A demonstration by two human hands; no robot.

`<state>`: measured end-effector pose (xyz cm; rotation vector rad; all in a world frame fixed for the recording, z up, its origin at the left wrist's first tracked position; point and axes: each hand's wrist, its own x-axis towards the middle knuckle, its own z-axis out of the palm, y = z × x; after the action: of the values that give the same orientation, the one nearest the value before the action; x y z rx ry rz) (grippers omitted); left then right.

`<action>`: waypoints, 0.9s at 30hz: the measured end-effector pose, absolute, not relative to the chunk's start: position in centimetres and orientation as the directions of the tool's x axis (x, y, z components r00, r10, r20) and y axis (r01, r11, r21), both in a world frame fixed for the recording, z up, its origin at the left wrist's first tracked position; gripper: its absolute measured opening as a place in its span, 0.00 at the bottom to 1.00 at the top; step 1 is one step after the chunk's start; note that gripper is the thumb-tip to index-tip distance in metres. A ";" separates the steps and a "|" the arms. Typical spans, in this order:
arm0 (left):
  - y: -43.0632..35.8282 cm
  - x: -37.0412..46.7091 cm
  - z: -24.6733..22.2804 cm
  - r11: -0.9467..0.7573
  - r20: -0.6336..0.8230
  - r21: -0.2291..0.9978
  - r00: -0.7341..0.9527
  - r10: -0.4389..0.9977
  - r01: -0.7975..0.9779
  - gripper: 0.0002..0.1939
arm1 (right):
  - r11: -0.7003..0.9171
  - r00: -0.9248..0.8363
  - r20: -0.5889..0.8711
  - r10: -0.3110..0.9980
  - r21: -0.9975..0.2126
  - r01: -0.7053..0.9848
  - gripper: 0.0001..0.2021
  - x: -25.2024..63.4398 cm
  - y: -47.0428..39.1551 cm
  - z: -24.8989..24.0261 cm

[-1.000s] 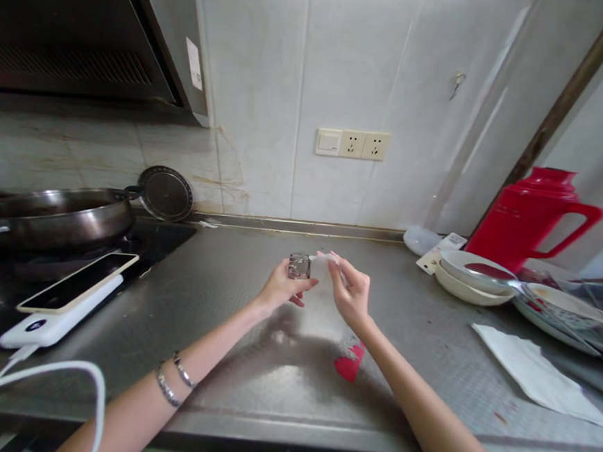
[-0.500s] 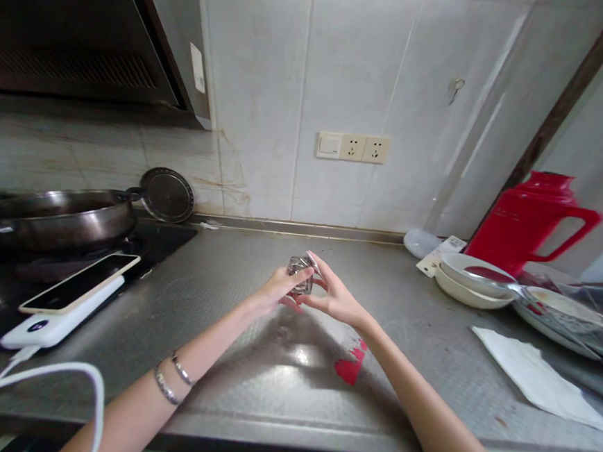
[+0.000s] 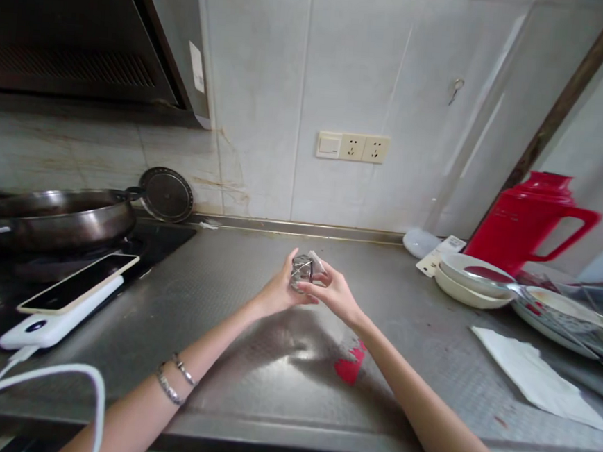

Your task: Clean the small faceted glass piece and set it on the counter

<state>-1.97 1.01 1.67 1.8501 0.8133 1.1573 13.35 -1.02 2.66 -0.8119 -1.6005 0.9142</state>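
A small, clear, faceted glass object (image 3: pixel 301 270) is held up over the middle of the metal counter. My left hand (image 3: pixel 280 288) grips it from the left, thumb side raised beside it. My right hand (image 3: pixel 334 291) is on its right side, fingertips at its lower front, and also pinches a small whitish piece, perhaps tissue (image 3: pixel 316 260), against the glass. Below, a red patch (image 3: pixel 349 363) lies on the counter.
On the left are a steel pan (image 3: pixel 67 218), a phone (image 3: pixel 80 282) on a white power bank (image 3: pixel 46 328) and a white cable (image 3: pixel 50 370). At right are a red jug (image 3: pixel 524 222), stacked bowls (image 3: pixel 471 288), plates and a white napkin (image 3: pixel 537 377).
The glass object has turned and shifted slightly right. My left thumb has moved off its front to its upper left side, and my right fingers have curled in closer.
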 end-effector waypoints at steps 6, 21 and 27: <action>0.5 -1.6 1.8 -0.554 0.497 0.813 0.282 0.821 0.179 0.40 | 0.499 -0.234 0.473 0.849 -0.865 0.062 0.26 14.1 -1.1 2.9; 0.2 -1.3 1.1 -0.528 0.443 0.809 0.324 0.836 0.259 0.46 | 0.573 0.051 0.609 0.791 -0.768 0.285 0.21 14.8 0.6 2.0; 0.4 -1.2 0.3 -0.545 0.450 0.790 0.338 0.826 0.281 0.48 | 0.659 -0.123 0.699 0.705 -0.582 0.476 0.16 14.4 -1.5 3.0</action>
<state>-1.16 0.42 0.26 2.0064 0.9661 1.1757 14.36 -1.48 2.95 -0.9510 -1.7704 0.2579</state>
